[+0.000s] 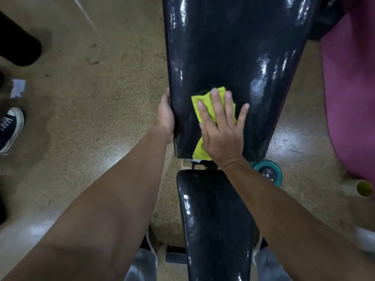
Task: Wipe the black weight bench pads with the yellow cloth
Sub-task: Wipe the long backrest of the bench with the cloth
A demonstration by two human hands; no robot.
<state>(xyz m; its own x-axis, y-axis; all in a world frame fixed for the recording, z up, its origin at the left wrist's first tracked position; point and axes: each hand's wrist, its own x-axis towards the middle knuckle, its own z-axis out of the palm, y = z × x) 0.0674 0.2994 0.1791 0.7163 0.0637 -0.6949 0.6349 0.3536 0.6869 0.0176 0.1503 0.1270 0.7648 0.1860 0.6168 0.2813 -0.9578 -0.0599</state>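
Observation:
The black back pad (233, 47) of the weight bench runs up the middle of the head view, glossy and wet-looking. Below it, across a small gap, lies the black seat pad (215, 224). My right hand (221, 130) lies flat with fingers spread on the yellow cloth (203, 104), pressing it against the lower end of the back pad. Part of the cloth hangs out below my palm. My left hand (166, 116) grips the left edge of the back pad beside the cloth.
A green weight plate (267, 173) lies on the floor right of the bench. A magenta mat or pad (353, 88) fills the right side. Another person's dark sneaker (10, 128) stands at the far left. A yellow-capped bottle (363, 188) sits at right.

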